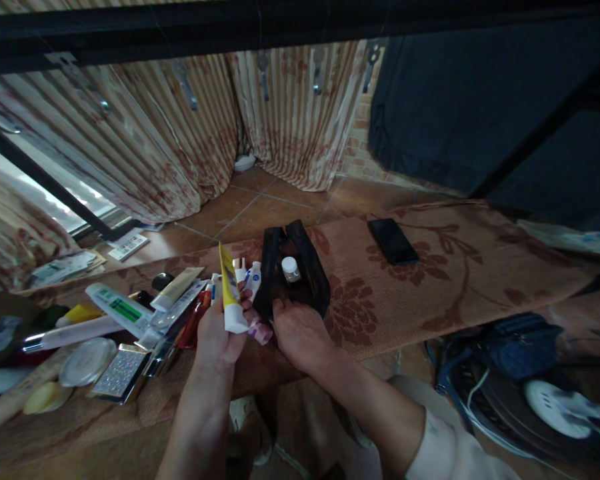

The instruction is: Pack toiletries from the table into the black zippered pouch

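My left hand is closed around a yellow tube with a white cap, which stands nearly upright. A small pink-and-white tube and a white-and-blue tube show beside the fingers; whether they are gripped too, I cannot tell. At the near edge of an open black pouch, my right hand reaches in, its fingertips hidden. Inside the pouch stands a small clear bottle with a white cap.
Left of my hands lie several cosmetics, among them a white-and-green tube, a glittery compact and a round clear container. A black phone rests on the patterned cloth. A white power strip is at lower right.
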Tool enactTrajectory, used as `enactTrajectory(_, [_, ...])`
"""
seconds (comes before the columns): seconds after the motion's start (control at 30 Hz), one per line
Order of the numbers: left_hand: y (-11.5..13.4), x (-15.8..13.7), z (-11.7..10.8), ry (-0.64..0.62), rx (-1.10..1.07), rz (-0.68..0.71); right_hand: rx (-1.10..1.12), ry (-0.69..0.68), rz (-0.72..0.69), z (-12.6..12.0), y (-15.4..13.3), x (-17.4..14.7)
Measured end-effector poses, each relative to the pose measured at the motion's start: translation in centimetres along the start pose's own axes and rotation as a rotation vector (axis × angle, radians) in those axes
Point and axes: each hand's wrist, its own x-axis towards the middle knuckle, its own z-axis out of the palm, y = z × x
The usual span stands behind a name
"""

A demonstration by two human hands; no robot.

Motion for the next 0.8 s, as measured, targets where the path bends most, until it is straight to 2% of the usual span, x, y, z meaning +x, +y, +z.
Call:
enactTrajectory(0.1, [0.44, -0.58, 0.56, -0.087, -0.088, -0.095, -0.010, -0.008, 0.010, -0.03, -0.02, 0.01])
enactTrajectory(0.2, [0.68, -1.01, 0.95, -0.164, -0.084, -0.071, -0.011, -0.019, 0.012, -0.08, -0.04, 0.02])
enactTrajectory(0.4, [0.54, -1.04, 0.60, -0.240, -0.065, -0.018, -0.005, -0.016, 0.005, -0.11, -0.06, 0.00])
enactTrajectory(0.8, [0.29, -1.05, 0.69, -0.146, 0.020, 0.079, 0.009, 0.038, -0.004, 0.35, 0.08, 0.04])
